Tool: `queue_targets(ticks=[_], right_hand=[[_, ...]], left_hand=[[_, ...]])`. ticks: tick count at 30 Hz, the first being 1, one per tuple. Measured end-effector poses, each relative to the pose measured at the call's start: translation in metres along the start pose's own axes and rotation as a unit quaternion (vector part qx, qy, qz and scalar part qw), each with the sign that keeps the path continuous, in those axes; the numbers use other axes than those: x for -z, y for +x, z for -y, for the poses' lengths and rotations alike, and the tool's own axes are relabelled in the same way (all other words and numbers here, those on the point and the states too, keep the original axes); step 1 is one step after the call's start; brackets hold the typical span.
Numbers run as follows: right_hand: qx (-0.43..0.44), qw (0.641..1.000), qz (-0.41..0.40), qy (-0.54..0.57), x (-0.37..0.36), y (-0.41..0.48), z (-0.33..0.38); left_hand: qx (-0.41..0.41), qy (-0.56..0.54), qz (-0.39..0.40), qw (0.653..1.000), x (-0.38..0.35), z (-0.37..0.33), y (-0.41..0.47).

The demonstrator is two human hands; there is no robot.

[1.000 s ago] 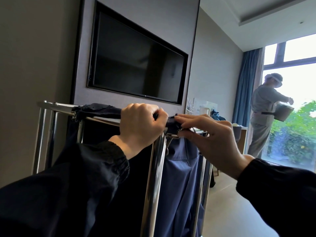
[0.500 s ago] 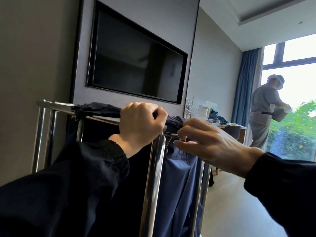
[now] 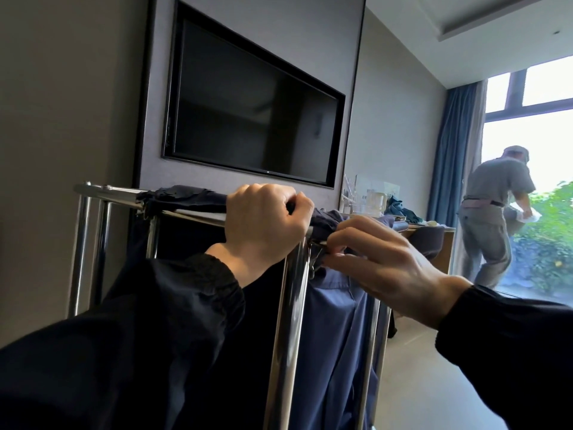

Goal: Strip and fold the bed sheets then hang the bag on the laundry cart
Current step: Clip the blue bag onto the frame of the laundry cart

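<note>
I see 1 flat black TV (image 3: pixel 251 100) on the wall. 1 laundry cart (image 3: pixel 288 321), shiny chrome tube. 1 navy cloth bag (image 3: pixel 335 321), hem draped over its top rail. Left hand (image 3: pixel 263 225) fisted round the wrapped rail; right hand (image 3: pixel 381 262) pinches bag cloth at the corner post.

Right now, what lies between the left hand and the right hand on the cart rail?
Head view: a bunched fold of the navy bag over the rail, atop the cart's chrome post, separates the left hand from the right hand.
</note>
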State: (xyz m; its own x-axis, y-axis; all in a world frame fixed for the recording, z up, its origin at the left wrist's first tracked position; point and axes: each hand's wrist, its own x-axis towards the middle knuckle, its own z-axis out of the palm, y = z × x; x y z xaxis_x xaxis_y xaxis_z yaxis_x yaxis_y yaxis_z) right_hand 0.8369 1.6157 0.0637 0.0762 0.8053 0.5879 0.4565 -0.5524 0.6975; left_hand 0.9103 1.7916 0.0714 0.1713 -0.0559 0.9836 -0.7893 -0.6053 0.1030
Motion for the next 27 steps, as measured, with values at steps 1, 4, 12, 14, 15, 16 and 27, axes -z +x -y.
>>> queue_targets(ticks=[1,4,12,14,15,16,27], right_hand=[[0.0,1.0,0.001,-0.007,0.0,-0.001,0.001],[0.003,1.0,0.0,-0.02,-0.001,-0.004,0.003],[-0.091,0.995,0.015,-0.025,-0.004,0.001,0.016],[-0.216,0.974,0.012,0.066,-0.008,0.003,0.018],[-0.27,0.956,-0.007,0.113,-0.014,0.002,0.019],[-0.321,0.934,-0.022,0.156,-0.019,0.004,0.021],[-0.222,0.969,-0.11,0.013,-0.023,0.003,0.029]], left_hand=[[0.0,0.001,-0.001,1.0,0.0,0.0,0.0],[0.002,0.005,0.0,1.0,0.001,-0.001,0.0],[0.003,0.0,-0.005,1.0,0.001,0.0,-0.001],[0.004,0.003,-0.008,1.0,0.0,0.0,0.0],[0.005,0.004,-0.009,1.0,0.0,0.0,0.0],[0.006,0.003,-0.009,1.0,0.0,0.0,0.0],[0.017,-0.002,-0.015,1.0,-0.001,-0.002,-0.001]])
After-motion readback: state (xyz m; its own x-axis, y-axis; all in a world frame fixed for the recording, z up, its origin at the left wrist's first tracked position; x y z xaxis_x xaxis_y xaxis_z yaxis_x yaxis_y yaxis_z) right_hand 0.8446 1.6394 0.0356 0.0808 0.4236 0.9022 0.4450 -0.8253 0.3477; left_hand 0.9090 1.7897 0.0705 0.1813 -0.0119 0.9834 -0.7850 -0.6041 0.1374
